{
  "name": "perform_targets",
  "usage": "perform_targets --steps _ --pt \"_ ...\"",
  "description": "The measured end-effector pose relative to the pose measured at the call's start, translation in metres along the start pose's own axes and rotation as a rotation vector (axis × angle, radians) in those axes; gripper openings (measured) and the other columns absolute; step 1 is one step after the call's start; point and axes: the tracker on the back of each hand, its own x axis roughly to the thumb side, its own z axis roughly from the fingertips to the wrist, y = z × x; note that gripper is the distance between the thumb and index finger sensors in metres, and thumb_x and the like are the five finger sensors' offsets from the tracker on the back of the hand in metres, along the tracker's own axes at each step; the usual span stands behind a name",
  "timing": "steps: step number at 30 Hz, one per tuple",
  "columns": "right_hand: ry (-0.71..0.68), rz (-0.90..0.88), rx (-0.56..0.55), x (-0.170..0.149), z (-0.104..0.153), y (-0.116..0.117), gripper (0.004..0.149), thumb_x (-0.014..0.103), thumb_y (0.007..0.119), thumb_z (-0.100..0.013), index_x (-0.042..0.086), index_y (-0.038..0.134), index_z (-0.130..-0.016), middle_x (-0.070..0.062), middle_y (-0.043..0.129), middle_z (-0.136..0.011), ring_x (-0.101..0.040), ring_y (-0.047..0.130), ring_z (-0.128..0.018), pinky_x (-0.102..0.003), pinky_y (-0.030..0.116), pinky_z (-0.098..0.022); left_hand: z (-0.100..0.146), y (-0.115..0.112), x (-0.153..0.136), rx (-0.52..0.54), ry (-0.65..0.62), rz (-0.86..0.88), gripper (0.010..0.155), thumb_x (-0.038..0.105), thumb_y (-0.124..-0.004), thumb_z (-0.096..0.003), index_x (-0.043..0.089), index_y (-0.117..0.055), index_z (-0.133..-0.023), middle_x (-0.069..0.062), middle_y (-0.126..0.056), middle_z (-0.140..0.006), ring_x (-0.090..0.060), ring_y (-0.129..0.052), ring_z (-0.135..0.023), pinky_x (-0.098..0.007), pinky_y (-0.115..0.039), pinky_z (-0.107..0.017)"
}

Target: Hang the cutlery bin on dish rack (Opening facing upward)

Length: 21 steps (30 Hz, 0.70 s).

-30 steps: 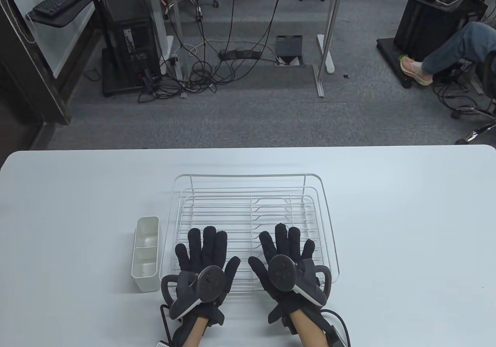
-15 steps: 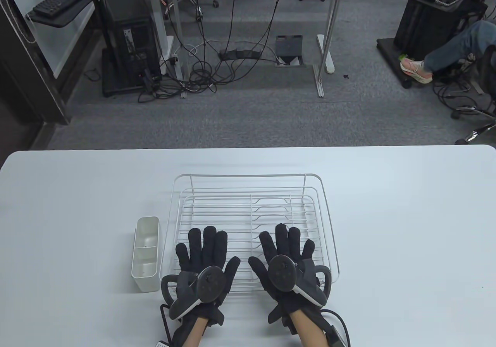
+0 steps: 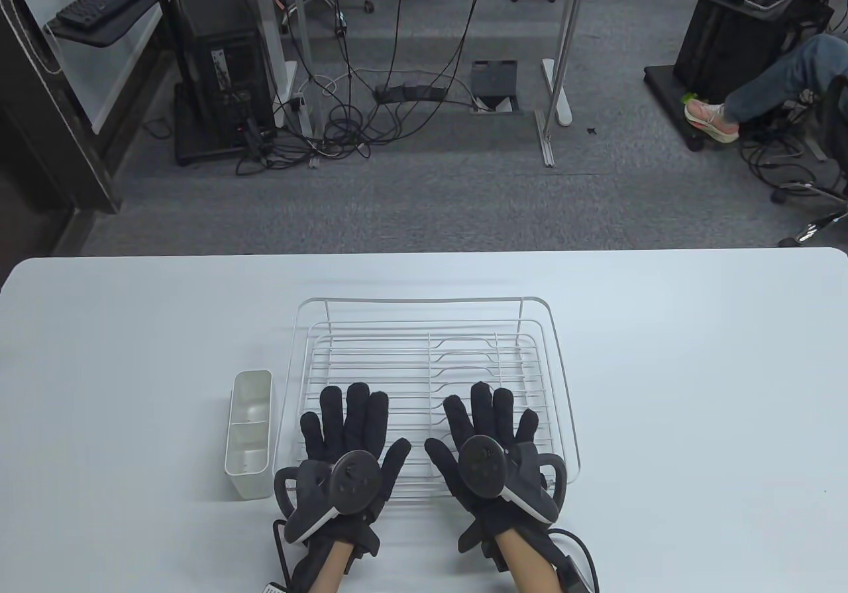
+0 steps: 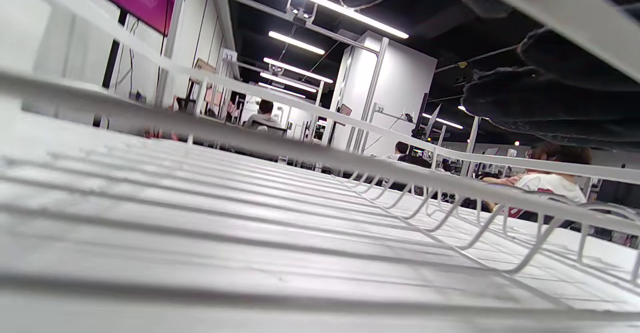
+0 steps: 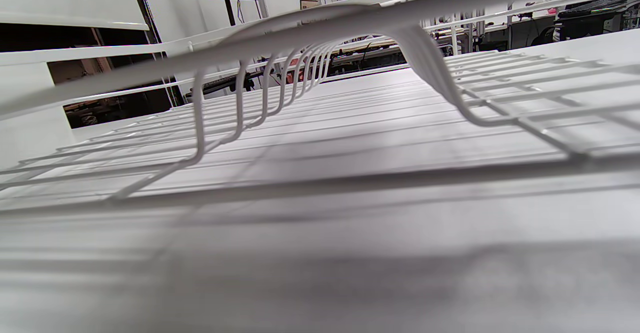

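A white wire dish rack (image 3: 424, 354) stands in the middle of the table. A white cutlery bin (image 3: 250, 432) with two compartments stands upright on the table just left of the rack, opening up. My left hand (image 3: 348, 431) lies flat over the rack's near left part, fingers spread, holding nothing. My right hand (image 3: 487, 431) lies flat over the rack's near right part, fingers spread, holding nothing. The left wrist view shows the rack's wires (image 4: 320, 158) from low down with my gloved fingers (image 4: 540, 103) above them. The right wrist view shows only rack wires (image 5: 310, 43).
The white table (image 3: 695, 387) spreads wide on both sides of the rack. Beyond its far edge is carpet with desks, cables and a seated person's leg (image 3: 748, 96).
My left hand has lifted or tilted slightly at the wrist; its tracker sits a little higher. The right hand, rack and bin have not moved.
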Motion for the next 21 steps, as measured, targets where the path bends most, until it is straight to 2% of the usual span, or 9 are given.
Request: perform_targets --steps 3,7,12,16,21 --pt "0.000 0.000 0.000 0.000 0.000 0.000 0.071 0.065 0.047 -0.058 0.022 0.045 -0.113 -0.018 0.031 -0.118 -0.045 0.023 -0.107 -0.069 0.014 -0.066 0.003 0.011 -0.005 0.061 0.010 -0.051 0.073 0.067 -0.046 -0.0602 0.027 -0.029 -0.118 -0.006 -0.020 -0.123 -0.037 -0.006 -0.110 -0.063 -0.007 -0.070" --pt "0.000 0.000 -0.001 0.000 0.000 0.000 0.071 0.065 0.047 -0.058 0.022 0.045 -0.113 -0.018 0.031 -0.118 -0.045 0.023 -0.107 -0.069 0.014 -0.066 0.010 0.025 -0.023 0.147 0.071 0.075 0.073 0.066 -0.047 -0.0606 0.028 -0.022 -0.117 -0.005 -0.014 -0.123 -0.036 -0.001 -0.109 -0.062 -0.002 -0.069" --pt "0.000 0.000 -0.001 0.000 0.000 0.000 0.071 0.065 0.047 -0.058 0.021 0.045 -0.113 -0.018 0.031 -0.118 -0.045 0.023 -0.107 -0.069 0.014 -0.066 0.026 0.039 -0.068 0.253 0.217 0.222 0.074 0.065 -0.049 -0.0609 0.028 -0.014 -0.115 -0.005 -0.010 -0.122 -0.036 0.003 -0.107 -0.062 0.000 -0.067" --pt "-0.001 0.000 -0.002 0.000 0.000 0.000 0.071 0.065 0.047 -0.058 0.021 0.045 -0.113 -0.018 0.031 -0.118 -0.045 0.023 -0.106 -0.069 0.014 -0.066 0.039 0.042 -0.101 0.312 0.337 0.370 0.074 0.063 -0.051 -0.0611 0.028 -0.014 -0.115 -0.005 -0.008 -0.121 -0.037 0.005 -0.106 -0.062 0.001 -0.066" --pt "0.000 0.000 -0.002 0.000 0.000 0.000 0.071 0.065 0.047 -0.058 0.021 0.046 -0.113 -0.018 0.031 -0.118 -0.045 0.023 -0.107 -0.069 0.014 -0.066 0.052 0.037 -0.132 0.331 0.469 0.481 0.075 0.061 -0.054 -0.0616 0.028 -0.013 -0.115 -0.005 -0.007 -0.121 -0.038 0.006 -0.105 -0.062 0.001 -0.065"
